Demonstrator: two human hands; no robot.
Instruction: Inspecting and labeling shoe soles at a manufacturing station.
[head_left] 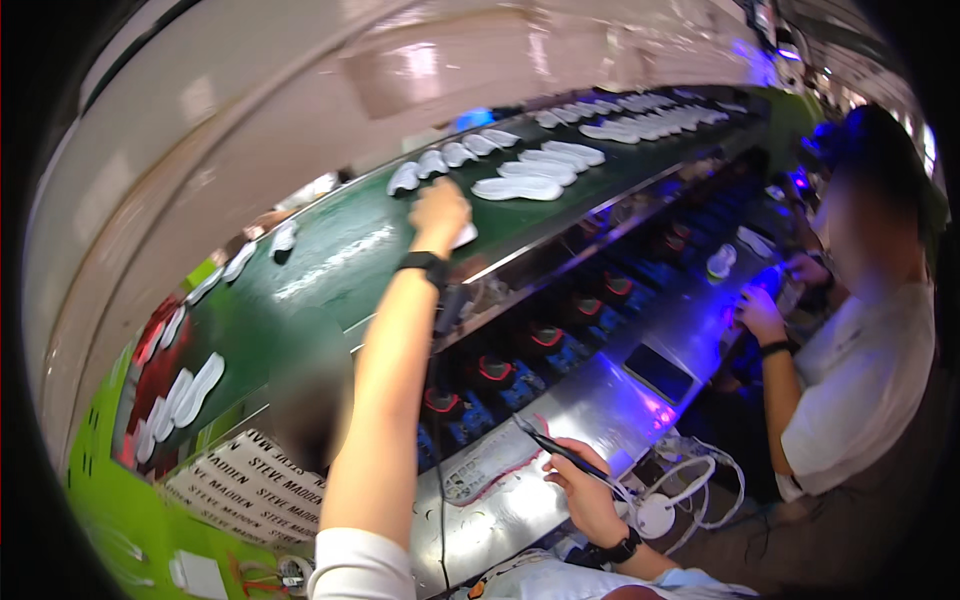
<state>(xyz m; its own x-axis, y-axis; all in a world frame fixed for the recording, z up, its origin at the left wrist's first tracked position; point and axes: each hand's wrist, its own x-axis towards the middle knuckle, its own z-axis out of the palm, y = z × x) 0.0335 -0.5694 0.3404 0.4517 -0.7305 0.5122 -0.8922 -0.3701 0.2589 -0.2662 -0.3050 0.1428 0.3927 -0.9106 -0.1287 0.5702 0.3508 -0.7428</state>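
Observation:
My left arm stretches over the green conveyor belt (330, 250). The left hand (440, 210), a dark band at its wrist, is curled and a little blurred among white shoe soles. One white sole (465, 236) shows partly from beneath it; whether the fingers grip anything is hidden. Low in the view, my right hand (585, 495) closes round a black pen-like tool (565, 452), its thin tip pointing up and left. Under that tip, a flat, pale sole-shaped piece (490, 465) with a reddish edge lies on the metal bench (600, 400).
More white soles (540, 168) lie in rows along the belt, others (200, 390) at its left end. Below the belt runs a shelf of dark fixtures with red rings (545, 335). A black flat tablet (658, 372) rests on the bench. White cables (690, 490) hang nearby. A co-worker (860, 380) works at right.

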